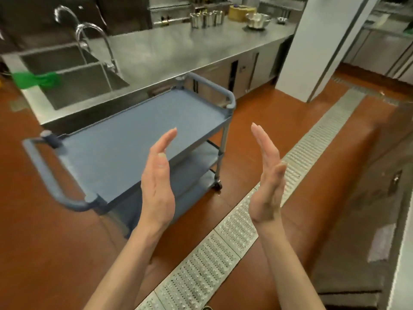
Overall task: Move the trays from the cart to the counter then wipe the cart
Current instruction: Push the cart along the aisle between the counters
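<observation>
Both of my hands, left hand (157,182) and right hand (267,182), hover flat-fingered and empty beside the cart (138,139), whose shelves carry no trays I can see, none visible on the counter (174,52) either, so wiping probably remains.

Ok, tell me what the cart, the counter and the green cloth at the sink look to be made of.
Cart: probably moulded plastic, matte blue-grey; no shine, rounded one-piece handles.
Counter: stainless steel by the look; brushed grey with soft reflections, matching the sink.
Green cloth: seems soft fabric, draped limply over the sink's edge; the weave is too blurred to tell.
</observation>
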